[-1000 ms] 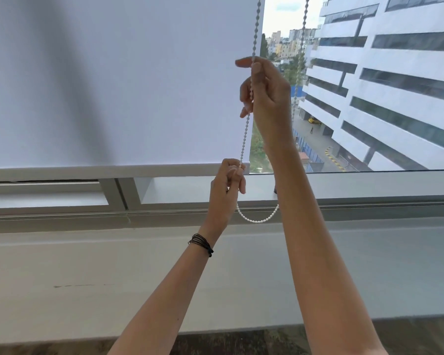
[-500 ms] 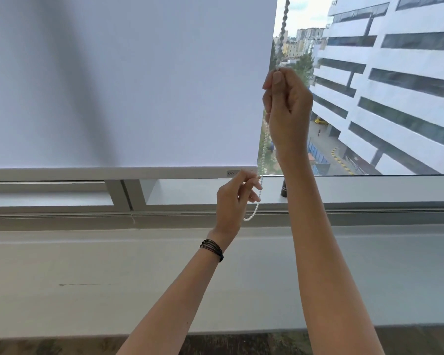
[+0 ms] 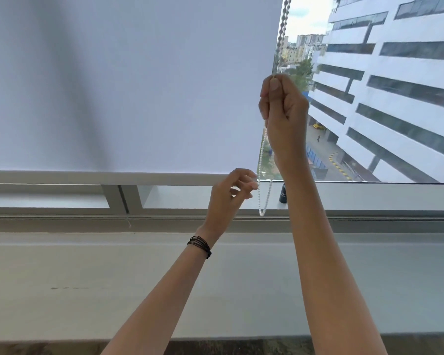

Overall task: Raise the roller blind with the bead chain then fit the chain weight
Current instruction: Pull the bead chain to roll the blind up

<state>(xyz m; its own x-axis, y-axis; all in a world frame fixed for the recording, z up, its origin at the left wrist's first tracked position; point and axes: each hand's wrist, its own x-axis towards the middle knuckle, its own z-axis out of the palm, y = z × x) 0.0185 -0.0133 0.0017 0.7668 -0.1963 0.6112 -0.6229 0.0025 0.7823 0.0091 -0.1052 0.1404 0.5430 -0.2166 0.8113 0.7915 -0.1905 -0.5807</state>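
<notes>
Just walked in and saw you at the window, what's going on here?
A person is working the bead chain of a white roller blind. The right hand pinches the chain up high; the left hand is loosely open beside the hanging loop. The blind's bottom bar sits low, just above the sill.

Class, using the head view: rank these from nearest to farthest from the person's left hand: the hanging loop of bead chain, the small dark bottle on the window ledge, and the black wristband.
From the left hand:
1. Bead chain: just right of the fingers.
2. Black wristband: below, on that same arm's wrist.
3. Dark bottle: farther right, partly behind the right forearm.
</notes>
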